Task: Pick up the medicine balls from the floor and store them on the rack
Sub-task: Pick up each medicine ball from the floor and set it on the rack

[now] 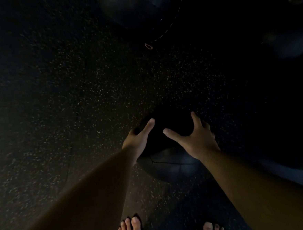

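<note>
Both hands, left hand (139, 137) and right hand (195, 138), spread wide against the sides of a dark round stitched medicine ball (170, 160) on the speckled rubber floor (74, 102); not lifted, apparently. Rack unseen; storing remains.

floor (92, 101): dark rubbery matting, rough, matt, w/ pale flecks. medicine ball (170, 165) under the hands: dark, matt, leather-like panels w/ seams. 2nd ball (130, 6) at top edge: dark, smooth, faint sheen, pale stitch line.
</note>
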